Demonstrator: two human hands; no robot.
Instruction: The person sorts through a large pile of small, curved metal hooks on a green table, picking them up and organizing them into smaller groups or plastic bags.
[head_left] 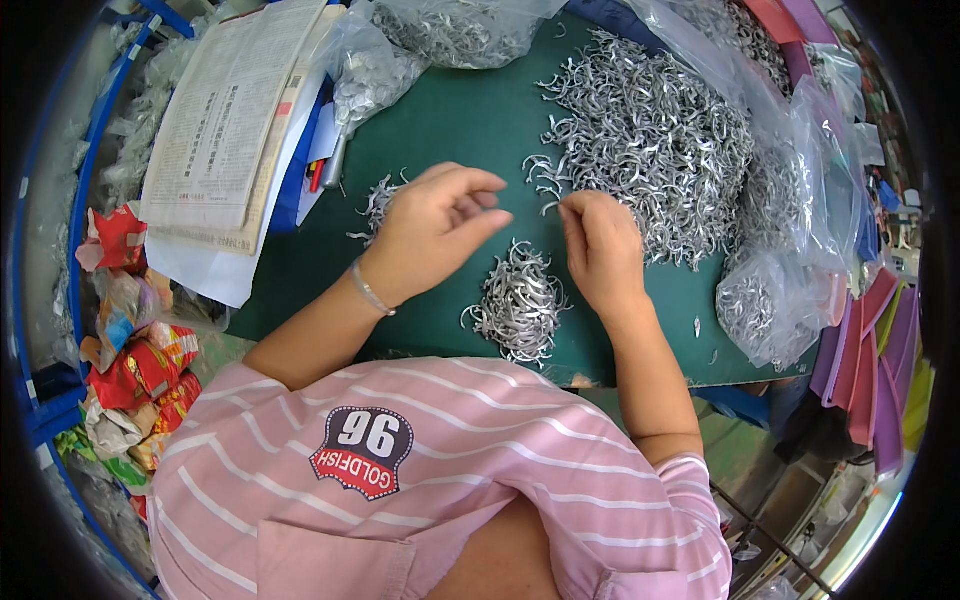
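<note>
My left hand (430,228) hovers over the green tabletop, thumb and fingers parted, with nothing visible between them. Behind its knuckles a small heap of curved silver metal pieces (380,203) is partly hidden. My right hand (606,248) is at the near left edge of a large spread of the same curved pieces (650,145). Its thumb and fingertips are pinched together, close to a few loose pieces (545,180); whatever they grip is too small to make out. Between both hands, nearer to me, sits a separate mound of curved metal pieces (520,305).
Clear plastic bags of metal pieces (765,310) line the table's right side, and more bags (455,35) lie at the back. Newspaper sheets (225,120) cover the left edge, beside pens (318,175). Blue shelving (90,150) and crumpled red wrappers (145,365) stand farther left.
</note>
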